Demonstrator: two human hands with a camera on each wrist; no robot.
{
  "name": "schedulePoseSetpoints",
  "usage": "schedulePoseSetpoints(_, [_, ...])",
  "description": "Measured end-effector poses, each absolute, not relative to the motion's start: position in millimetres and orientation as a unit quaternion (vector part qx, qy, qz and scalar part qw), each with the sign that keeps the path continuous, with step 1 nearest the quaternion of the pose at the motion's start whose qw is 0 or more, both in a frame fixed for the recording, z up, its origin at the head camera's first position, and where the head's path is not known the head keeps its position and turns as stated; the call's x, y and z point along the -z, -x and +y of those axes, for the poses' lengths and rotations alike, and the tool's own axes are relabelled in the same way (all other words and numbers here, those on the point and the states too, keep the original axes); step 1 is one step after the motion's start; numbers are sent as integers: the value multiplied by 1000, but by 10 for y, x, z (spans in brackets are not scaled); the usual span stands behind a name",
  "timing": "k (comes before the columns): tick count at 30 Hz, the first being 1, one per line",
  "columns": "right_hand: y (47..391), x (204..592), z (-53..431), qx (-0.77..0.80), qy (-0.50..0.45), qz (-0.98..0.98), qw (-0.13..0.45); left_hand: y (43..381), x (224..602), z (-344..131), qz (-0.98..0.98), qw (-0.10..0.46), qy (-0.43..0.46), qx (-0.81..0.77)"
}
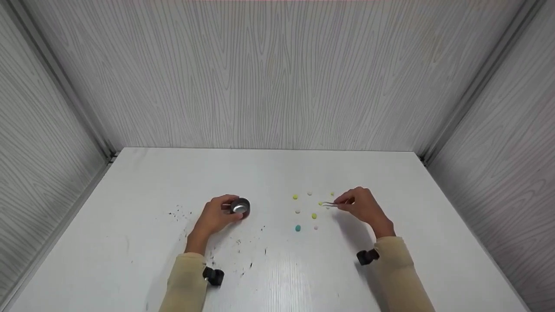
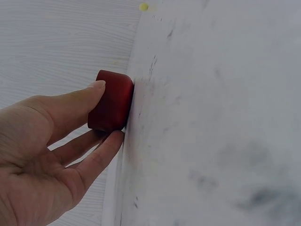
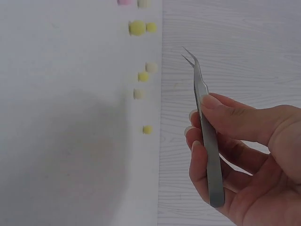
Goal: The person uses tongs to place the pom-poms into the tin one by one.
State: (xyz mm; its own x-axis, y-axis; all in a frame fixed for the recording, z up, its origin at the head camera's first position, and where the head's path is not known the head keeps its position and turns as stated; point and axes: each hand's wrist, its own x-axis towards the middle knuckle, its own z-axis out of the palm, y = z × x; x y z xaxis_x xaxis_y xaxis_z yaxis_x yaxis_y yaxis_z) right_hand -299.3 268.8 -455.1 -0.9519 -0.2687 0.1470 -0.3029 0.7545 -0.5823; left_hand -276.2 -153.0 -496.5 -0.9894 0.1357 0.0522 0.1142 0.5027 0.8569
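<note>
Across the white table (image 1: 269, 173), pellets (image 1: 314, 216) lay seemingly uncollected while the left hand (image 1: 214, 217) gripped a cup (image 2: 115, 101) and the right hand (image 1: 365, 208) pinched empty-tipped tweezers (image 3: 209, 141).

Left sleeve (image 1: 185, 281) and right sleeve (image 1: 399, 275) are plain beige. Each bears a small black block (image 1: 214, 276) beside the cuff.
</note>
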Motion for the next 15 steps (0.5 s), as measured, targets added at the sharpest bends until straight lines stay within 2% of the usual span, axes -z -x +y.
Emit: schedulePoseSetpoints(15, [2979, 4634, 2596, -307, -174, -935, -12, 2752, 4948, -1520, 869, 12, -73, -489])
